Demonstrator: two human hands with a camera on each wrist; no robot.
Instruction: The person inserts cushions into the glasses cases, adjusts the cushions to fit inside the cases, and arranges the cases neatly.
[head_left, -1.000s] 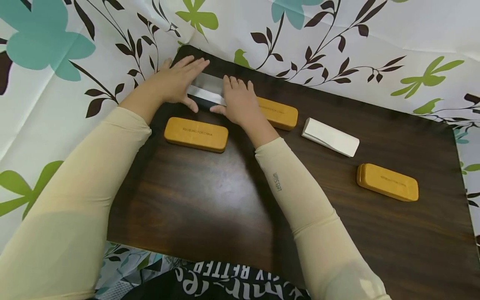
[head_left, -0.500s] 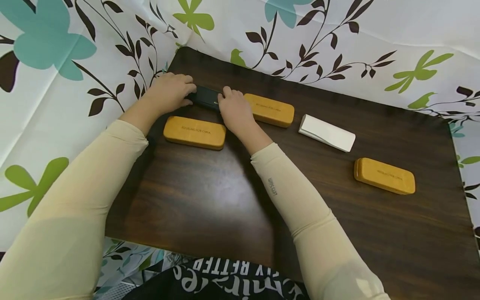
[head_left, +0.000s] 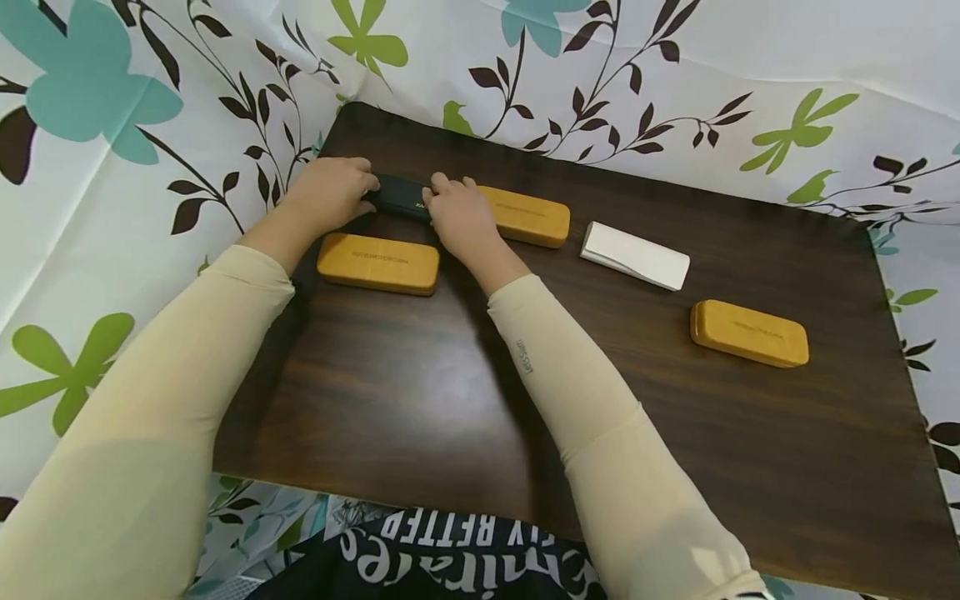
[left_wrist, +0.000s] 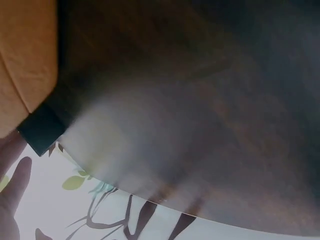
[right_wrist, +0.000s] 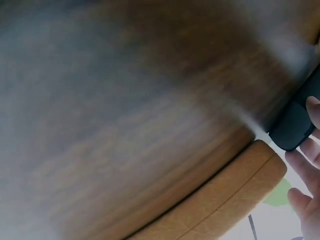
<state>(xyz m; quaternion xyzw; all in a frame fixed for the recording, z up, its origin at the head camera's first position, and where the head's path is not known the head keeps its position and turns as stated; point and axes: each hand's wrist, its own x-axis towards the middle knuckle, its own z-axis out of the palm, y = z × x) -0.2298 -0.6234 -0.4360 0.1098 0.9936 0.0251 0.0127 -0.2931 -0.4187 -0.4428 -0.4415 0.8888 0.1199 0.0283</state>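
A dark glasses case (head_left: 399, 197) lies closed near the back left of the table. My left hand (head_left: 330, 190) grips its left end, and my right hand (head_left: 461, 215) holds its right end. In the left wrist view one end of the dark case (left_wrist: 42, 131) shows past an orange case, beside my fingers (left_wrist: 19, 182). The right wrist view has my thumb and fingers (right_wrist: 305, 167) around the other end of the dark case (right_wrist: 291, 125). One orange glasses case (head_left: 378, 263) lies in front of the dark one; another orange case (head_left: 527, 217) lies just right of my right hand.
A white glasses case (head_left: 635, 255) with a folded flap lies right of centre. Farther right is one more orange case (head_left: 750, 333). The dark wooden table (head_left: 420, 417) meets a leaf-patterned cloth (head_left: 600, 92) along its back and left edges.
The dark case stood open with its grey inside showing; its lid is now down. Both hands have come lower and nearer me onto its ends. The head view has shifted slightly.
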